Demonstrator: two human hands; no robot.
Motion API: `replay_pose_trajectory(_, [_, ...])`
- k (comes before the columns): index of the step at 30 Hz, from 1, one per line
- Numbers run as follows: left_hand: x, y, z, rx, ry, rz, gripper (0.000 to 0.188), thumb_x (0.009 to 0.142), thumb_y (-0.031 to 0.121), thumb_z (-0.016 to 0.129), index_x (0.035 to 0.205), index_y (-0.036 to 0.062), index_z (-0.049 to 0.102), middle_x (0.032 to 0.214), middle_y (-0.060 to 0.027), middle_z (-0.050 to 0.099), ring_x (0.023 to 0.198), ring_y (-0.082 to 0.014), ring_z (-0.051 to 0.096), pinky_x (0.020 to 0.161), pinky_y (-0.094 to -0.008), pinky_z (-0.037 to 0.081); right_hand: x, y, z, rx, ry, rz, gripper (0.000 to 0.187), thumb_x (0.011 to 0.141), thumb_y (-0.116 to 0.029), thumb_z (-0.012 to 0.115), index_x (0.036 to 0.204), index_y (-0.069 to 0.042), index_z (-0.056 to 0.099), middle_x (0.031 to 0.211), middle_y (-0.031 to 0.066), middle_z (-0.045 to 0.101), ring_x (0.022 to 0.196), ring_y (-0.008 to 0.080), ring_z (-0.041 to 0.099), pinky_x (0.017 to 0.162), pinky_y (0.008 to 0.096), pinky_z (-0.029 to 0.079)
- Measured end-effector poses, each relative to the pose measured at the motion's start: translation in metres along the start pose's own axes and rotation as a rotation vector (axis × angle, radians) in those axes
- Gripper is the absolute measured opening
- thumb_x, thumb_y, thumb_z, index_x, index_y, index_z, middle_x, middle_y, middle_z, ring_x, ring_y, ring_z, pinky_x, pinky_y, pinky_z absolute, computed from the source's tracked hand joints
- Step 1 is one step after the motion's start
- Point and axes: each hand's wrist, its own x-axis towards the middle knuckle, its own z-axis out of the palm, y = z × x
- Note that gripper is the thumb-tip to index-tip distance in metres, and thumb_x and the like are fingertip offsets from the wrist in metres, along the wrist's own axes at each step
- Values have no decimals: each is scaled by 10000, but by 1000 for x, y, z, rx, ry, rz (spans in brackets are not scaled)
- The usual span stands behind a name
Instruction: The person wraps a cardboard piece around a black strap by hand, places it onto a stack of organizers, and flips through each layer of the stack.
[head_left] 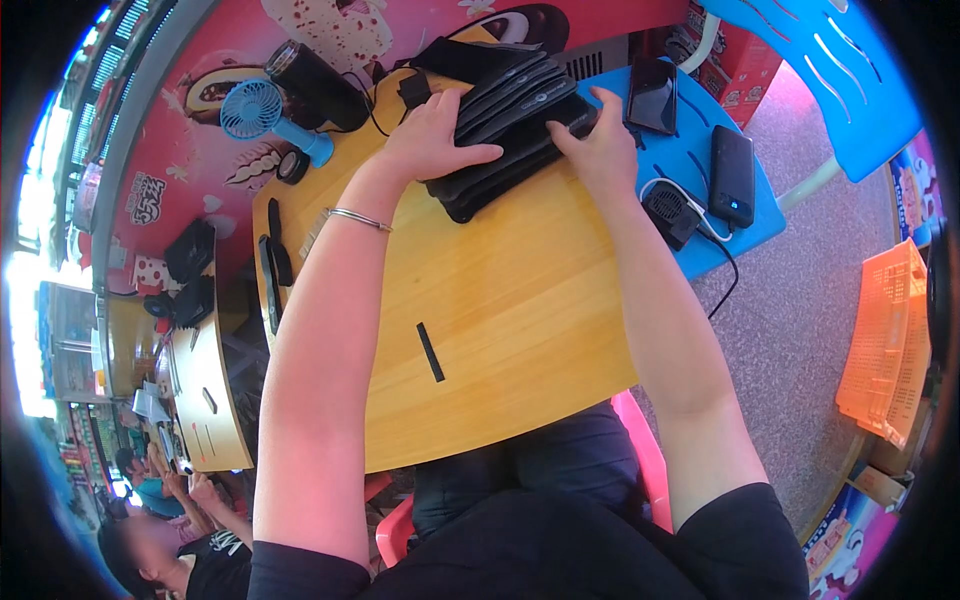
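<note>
Here, my left hand (425,140) and right hand (606,155) pinch opposite sides of stacked black pouches (520,100), far on the wooden table (500,290); right, a blue seat (755,222) above speckled floor (780,320).

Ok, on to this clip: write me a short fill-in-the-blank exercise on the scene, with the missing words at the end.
1. The left hand and right hand are on a stack of flat pieces whose colour is ____.
2. A silver-coloured bangle circles the person's ____ wrist.
3. The handheld fan near the far edge of the wooden table is ____ in colour.
4. The slatted plastic basket at the picture's right is coloured ____.

Missing words: black; left; blue; orange.
</note>
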Motion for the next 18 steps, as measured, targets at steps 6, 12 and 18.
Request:
replay_pose_trajectory(6, [2, 5, -3, -78, -11, -68, 904, 773, 635, 658, 1380, 10, 421, 1346, -207, 506, 1251, -349, 504, 1035, -423, 421, -3, 6, 4, -36, 119, -180, 738, 705, -245, 825, 1342, -195, 456, 1194, 142, 494, 1064, 334, 575, 864, 413, 492])
replay_pose_trajectory(12, [4, 3, -4, -128, -41, -108, 831, 822, 602, 620, 1368, 4, 436, 1329, -222, 519, 1242, -358, 512, 1034, -423, 417, -8, -6, -1, -14, 151, -285, 659, 701, -123, 813, 1282, -260, 534, 1185, 128, 465, 1086, 327, 544, 868, 403, 493])
replay_pose_trajectory(18, [7, -6, -1, -165, -32, -66, 773, 843, 532, 616, 1371, -3, 432, 1339, -239, 512, 1245, -367, 508, 1047, -419, 406, -8, -5, -1, -16, 121, -315, 464, 695, -95, 799, 1111, -230, 645, 1153, 84, 488, 1032, 281, 569, 824, 380, 506])
